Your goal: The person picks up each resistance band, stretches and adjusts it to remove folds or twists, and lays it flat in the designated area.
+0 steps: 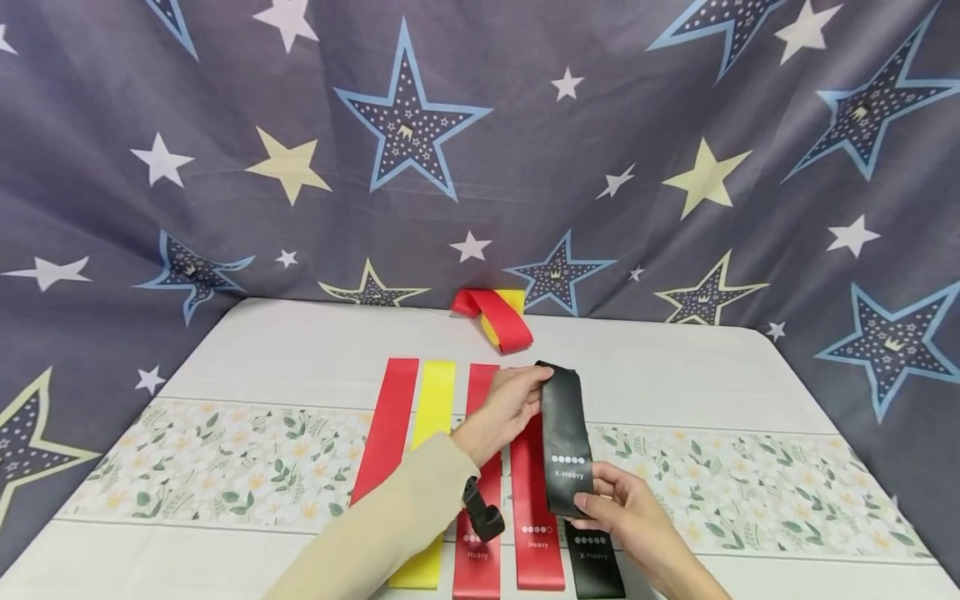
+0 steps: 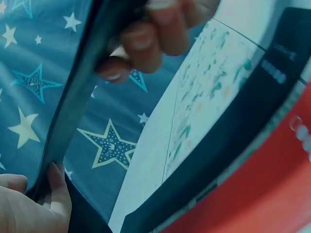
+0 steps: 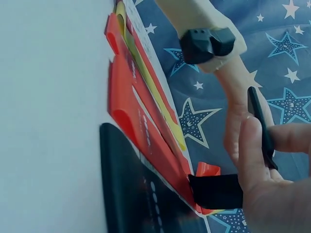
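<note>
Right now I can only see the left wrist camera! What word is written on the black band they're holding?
Observer: The head view shows "X-Heavy" printed on the held black resistance band.
Operator: Ooh! Is there anything yellow lying next to the strips on the table?
Observer: Yes, a long yellow resistance band lies just right of the leftmost red resistance band.
Operator: And what's at the back, by the star curtain?
Observer: A curled red resistance band, with a bit of yellow showing behind it.
</note>
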The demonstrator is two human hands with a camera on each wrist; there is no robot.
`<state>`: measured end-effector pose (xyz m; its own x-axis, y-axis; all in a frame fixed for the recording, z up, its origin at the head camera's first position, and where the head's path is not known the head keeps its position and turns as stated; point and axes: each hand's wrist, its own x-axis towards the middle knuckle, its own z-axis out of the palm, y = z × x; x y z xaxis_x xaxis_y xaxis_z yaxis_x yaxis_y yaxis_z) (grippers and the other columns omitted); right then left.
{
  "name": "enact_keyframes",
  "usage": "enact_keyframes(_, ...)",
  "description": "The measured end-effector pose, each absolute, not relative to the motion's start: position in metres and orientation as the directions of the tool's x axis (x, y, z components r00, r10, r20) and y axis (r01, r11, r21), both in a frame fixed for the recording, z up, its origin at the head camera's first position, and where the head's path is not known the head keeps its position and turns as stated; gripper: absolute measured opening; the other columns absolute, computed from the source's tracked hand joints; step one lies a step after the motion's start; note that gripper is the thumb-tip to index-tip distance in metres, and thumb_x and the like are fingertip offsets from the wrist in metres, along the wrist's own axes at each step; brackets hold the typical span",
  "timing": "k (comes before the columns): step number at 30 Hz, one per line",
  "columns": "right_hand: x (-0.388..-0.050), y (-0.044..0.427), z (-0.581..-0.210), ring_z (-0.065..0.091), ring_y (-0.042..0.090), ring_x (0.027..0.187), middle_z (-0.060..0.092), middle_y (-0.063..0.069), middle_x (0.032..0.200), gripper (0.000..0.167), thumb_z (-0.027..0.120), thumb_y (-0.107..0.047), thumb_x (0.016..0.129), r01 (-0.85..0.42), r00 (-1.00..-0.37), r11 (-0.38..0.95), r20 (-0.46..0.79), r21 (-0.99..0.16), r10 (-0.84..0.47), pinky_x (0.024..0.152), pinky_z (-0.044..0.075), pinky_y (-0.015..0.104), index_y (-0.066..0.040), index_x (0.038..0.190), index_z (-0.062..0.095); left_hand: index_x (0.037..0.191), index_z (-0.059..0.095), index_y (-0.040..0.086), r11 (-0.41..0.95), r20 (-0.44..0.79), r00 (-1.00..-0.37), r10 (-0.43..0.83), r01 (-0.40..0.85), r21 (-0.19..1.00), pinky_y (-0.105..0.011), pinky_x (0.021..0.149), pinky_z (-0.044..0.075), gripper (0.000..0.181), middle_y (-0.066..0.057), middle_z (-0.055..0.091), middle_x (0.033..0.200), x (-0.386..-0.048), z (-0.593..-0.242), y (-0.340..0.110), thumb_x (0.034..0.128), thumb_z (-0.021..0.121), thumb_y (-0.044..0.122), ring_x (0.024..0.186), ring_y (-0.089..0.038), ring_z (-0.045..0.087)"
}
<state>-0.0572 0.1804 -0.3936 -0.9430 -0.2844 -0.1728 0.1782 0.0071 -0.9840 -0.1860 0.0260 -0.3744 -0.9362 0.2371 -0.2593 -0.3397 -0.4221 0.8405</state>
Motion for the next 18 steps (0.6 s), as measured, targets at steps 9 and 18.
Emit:
enact_keyframes(9,-0.046,0.186,-0.399,0.068,0.009,0.092,0.067,0.001,0.106,0.046,0.054,-0.009,0.093,0.215,-0.925,0.004,-0.205,-0.977,-0.319,0.08,0.057,0.032,0.016,0.129,0.038,0.088,0.066,-0.002,-0.428,-0.304,-0.927,0.22,-0.372,0.824,-0.021,0.058,0.052,0.009,0.0,0.063,0.067,-0.199,-0.378,0.046,0.0849,0.058,-0.003,0.061,-0.009,0.062)
enact_keyframes(18,-0.039,0.193,-0.4,0.068,0.01,0.091,0.066,0.003,0.106,0.05,0.052,-0.011,0.095,0.271,-0.909,0.033,-0.267,-0.962,-0.32,0.078,0.057,0.032,0.018,0.133,0.034,0.069,0.061,0.001,-0.429,-0.297,-0.95,0.101,-0.311,0.848,-0.022,0.062,0.05,0.013,0.0,0.056,0.069,-0.213,-0.383,0.071,0.0744,0.063,-0.01,0.061,-0.01,0.054)
